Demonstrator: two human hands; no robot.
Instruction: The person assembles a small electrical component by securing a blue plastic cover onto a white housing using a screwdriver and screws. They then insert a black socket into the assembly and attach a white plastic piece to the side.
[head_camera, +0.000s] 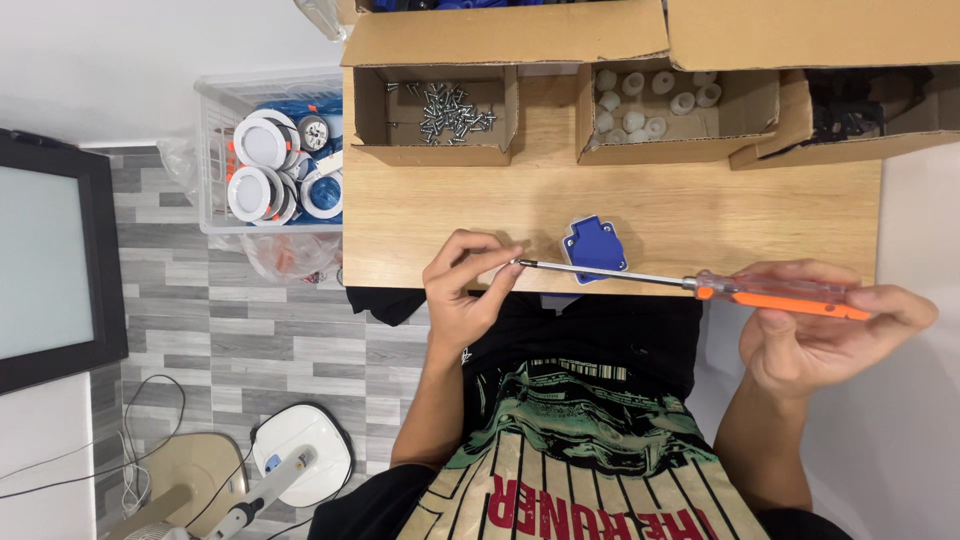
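Note:
My right hand (822, 325) grips the orange transparent handle of a long screwdriver (700, 286), held level over the near edge of the wooden table (700, 210). The fingertips of my left hand (466, 283) pinch at the screwdriver's dark tip; whether a small screw sits there I cannot tell. A blue plastic socket part (594, 246) lies on the table just behind the screwdriver's shaft, untouched by either hand.
At the table's back stand open cardboard boxes: one with several silver screws (450, 108), one with white round parts (640, 100), one with black parts (860, 100). A clear bin (215, 150) of round white fittings sits to the left, and a dark screen (50, 260) further left.

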